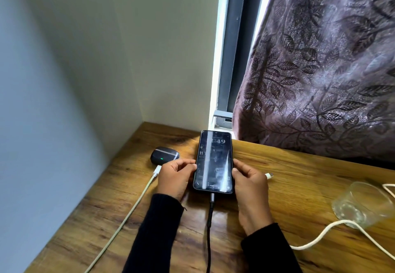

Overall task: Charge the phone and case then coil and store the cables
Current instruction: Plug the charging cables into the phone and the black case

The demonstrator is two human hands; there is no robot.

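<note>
At the far left of the wooden surface (277,166) sits a dark earbud case (164,157), closed, with a small green light lit on its front. A pale cable (128,215) runs from the near left edge up to it, its white plug (156,170) lying just beside the case; whether it is seated in the case cannot be told.

The left hand (175,176) grips the left edge of the phone (214,161), fingers curled against its side. The phone lies screen up in the middle of the surface, its display lit and showing digits that read "2:49", the first partly washed out by glare; smaller marks below are too faint to read. A black cable (209,230) is plugged into its near end and trails toward the near edge.

The right hand (250,183) holds the phone's right edge, thumb and fingers curled on it.

Further right, a loose white connector (269,175) lies on the surface, then a clear glass (361,204), with a white cable (320,234) curving past it. A patterned curtain (320,69) hangs beyond.
</note>
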